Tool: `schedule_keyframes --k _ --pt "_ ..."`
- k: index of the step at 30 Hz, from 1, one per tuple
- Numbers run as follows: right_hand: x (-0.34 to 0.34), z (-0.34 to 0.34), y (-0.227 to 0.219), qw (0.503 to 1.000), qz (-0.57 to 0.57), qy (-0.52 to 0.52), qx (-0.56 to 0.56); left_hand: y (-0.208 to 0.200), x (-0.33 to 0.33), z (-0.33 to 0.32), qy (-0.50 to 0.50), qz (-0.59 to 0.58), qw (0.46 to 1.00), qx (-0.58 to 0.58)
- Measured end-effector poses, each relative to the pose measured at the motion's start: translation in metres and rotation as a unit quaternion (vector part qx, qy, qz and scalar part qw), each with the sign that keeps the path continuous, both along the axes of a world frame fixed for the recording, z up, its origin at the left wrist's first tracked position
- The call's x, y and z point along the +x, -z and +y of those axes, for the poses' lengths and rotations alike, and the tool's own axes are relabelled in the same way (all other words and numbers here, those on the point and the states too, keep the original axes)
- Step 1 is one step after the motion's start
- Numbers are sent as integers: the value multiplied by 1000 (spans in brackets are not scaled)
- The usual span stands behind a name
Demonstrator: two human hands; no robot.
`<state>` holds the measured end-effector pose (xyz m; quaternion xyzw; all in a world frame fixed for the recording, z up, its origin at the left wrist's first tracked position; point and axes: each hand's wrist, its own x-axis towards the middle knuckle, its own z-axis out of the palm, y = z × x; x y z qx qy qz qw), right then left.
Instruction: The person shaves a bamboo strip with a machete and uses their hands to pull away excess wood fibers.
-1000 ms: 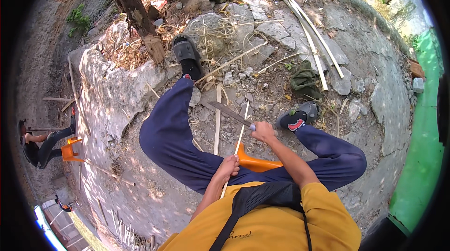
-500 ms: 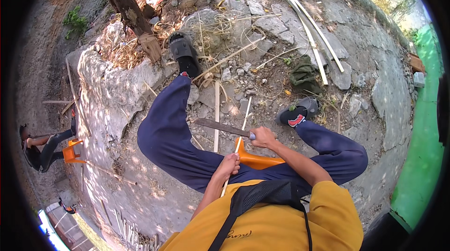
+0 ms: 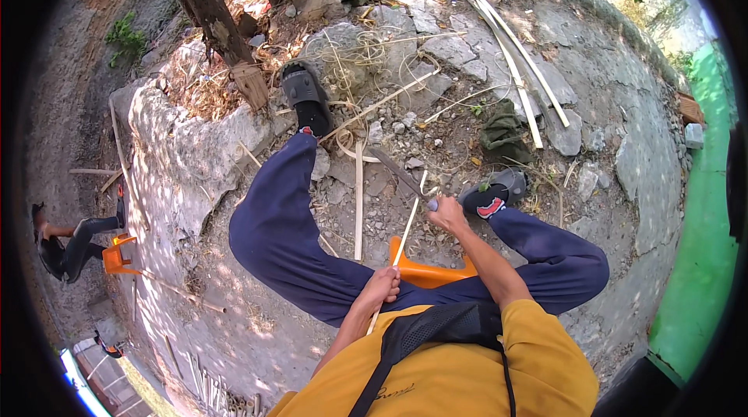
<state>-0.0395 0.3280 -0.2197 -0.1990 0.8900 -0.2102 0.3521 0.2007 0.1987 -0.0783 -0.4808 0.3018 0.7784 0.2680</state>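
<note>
My left hand [image 3: 380, 288] is closed round a thin pale strip [image 3: 410, 218], likely wood or bamboo, close to my lap. The strip slants from my waist up and away between my knees. In my right hand [image 3: 448, 214] is the handle of a long-bladed knife [image 3: 401, 175], its dark blade pointing far left. The blade lies against or just over the strip near its far end; I cannot tell whether they touch. Below my hands shows part of an orange plastic seat [image 3: 436, 271] between my legs.
Several long pale strips [image 3: 506, 47] lie on the broken concrete, another [image 3: 358, 199] beside my left leg. Thin curled shavings [image 3: 382, 51] are strewn near my left shoe. A dark green cloth [image 3: 505, 135] lies by my right shoe. Tree trunks [image 3: 206, 8] stand far left; another person [image 3: 74, 249] sits at left.
My right hand has moved away from me and slightly right with the knife, which now tilts more steeply. The blade has gone further along the strip. My left hand has shifted little.
</note>
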Motion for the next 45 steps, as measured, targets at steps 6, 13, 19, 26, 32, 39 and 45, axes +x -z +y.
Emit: schedule_keyframes --k 6,13,19,26,32,39,45 --pt "24 13 -17 997 -39 -42 -53 -14 3 -12 -24 6 999 23" --pt "43 16 -20 989 -69 -112 -68 -41 26 -28 9 4 998 68" --pt "50 11 -7 984 -91 -139 -63 -38 20 -18 65 -34 997 -10" --pt "54 14 14 987 -92 -116 -63 -27 -3 -9 23 -63 993 -98" --pt "44 7 16 984 -100 -136 -64 -4 3 -26 -35 -49 998 12" --pt "31 3 39 992 -62 -93 -52 -7 -2 -19 0 -50 998 -42" --pt "38 7 45 995 -46 -68 -47 -10 -5 -17 0 -61 997 -45"
